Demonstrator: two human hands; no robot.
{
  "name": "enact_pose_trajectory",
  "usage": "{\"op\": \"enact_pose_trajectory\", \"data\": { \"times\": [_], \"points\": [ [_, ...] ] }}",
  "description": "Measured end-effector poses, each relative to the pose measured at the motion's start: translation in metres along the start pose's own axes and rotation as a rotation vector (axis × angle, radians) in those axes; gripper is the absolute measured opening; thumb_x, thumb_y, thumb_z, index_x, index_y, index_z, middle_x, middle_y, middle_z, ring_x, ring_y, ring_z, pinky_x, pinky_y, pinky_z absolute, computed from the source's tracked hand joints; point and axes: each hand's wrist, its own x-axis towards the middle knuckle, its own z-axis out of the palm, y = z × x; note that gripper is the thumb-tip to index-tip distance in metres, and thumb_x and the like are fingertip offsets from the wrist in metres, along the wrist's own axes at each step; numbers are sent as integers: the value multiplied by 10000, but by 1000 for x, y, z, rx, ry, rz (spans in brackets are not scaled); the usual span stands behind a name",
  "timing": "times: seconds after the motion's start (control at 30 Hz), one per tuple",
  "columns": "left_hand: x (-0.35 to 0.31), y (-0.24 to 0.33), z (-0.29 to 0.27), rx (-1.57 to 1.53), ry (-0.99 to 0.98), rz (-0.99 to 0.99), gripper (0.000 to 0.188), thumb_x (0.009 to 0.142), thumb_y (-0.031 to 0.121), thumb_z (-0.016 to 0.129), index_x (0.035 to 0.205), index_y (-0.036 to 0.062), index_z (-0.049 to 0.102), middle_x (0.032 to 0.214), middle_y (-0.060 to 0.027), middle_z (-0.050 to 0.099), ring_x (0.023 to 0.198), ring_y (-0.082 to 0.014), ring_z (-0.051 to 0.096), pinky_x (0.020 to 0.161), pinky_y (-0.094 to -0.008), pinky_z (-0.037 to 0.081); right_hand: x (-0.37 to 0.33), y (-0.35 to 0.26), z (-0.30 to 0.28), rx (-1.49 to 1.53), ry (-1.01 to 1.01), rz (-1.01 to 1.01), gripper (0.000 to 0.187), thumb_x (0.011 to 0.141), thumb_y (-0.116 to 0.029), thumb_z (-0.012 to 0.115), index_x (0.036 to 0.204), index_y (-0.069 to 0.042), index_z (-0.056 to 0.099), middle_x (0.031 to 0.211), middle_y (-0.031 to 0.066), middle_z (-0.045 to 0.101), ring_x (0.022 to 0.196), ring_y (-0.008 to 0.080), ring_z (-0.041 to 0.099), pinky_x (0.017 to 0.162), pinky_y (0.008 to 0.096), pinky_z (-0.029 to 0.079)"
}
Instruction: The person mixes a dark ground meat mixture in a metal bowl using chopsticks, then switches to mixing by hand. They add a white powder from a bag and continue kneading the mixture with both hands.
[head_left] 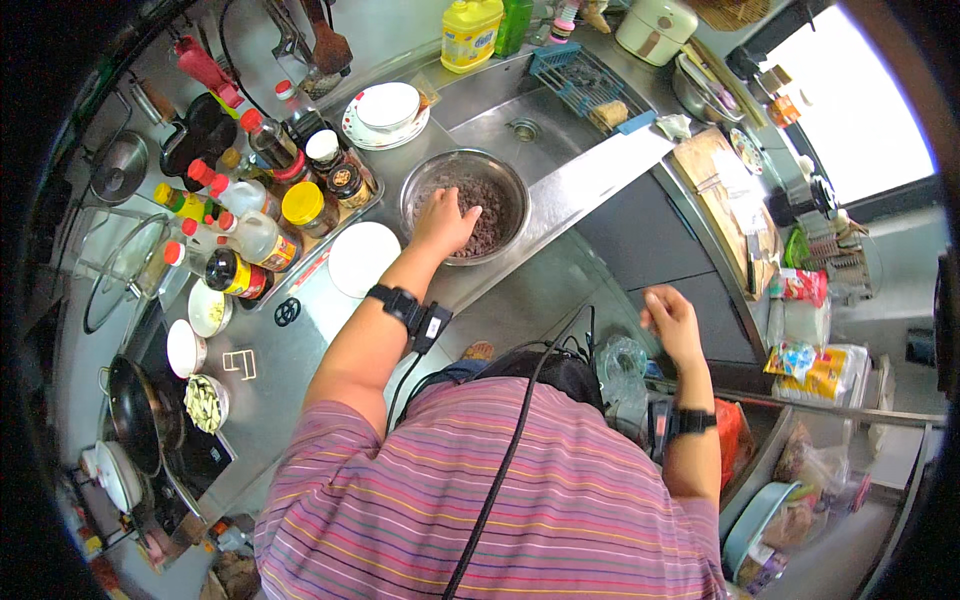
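Left hand [447, 222] hides some dark crumbs [492, 228], perhaps touching them, inside the bowl [480, 160].

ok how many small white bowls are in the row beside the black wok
3, left of the left hand: the upper bowl with pale chopped bits, the middle bowl, and the lower bowl with pale green slices. Bottles could hide another.
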Motion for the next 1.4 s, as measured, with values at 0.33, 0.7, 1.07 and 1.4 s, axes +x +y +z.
{"op": "enact_pose_trajectory", "data": {
  "times": [0.33,0.7,1.07,1.4],
  "points": [
    [66,-6,37,286,4,-273,536,890,430,555,1217,6,539,1239,-214,529,1169,-396,479,973,-467,413,246,-8,107,-130,-460,34,427,913,-396,604,1133,-30,612,784,77,663,662,141,626,570,292,506],
    [44,59,94,113,-24,-98,269,909,272,554,1059,60,624,1103,-122,601,1069,-318,556,911,-410,451,279,-4,166,-19,-722,128,413,888,-261,561,1020,129,540,800,247,662,616,290,696,599,366,558],
    [32,56,87,363,165,-594,542,916,487,479,1318,124,503,1260,-199,515,1175,-389,480,988,-470,401,285,20,128,-2,-652,77,311,886,-203,526,996,88,527,764,193,661,525,245,665,457,325,539],
    [49,98,113,231,-100,-170,415,910,456,515,1279,268,545,1222,-136,494,1126,-374,476,881,-511,469,271,13,127,-10,-541,141,344,906,-230,448,1085,59,499,828,245,661,536,308,670,522,376,562]
  ]
}}
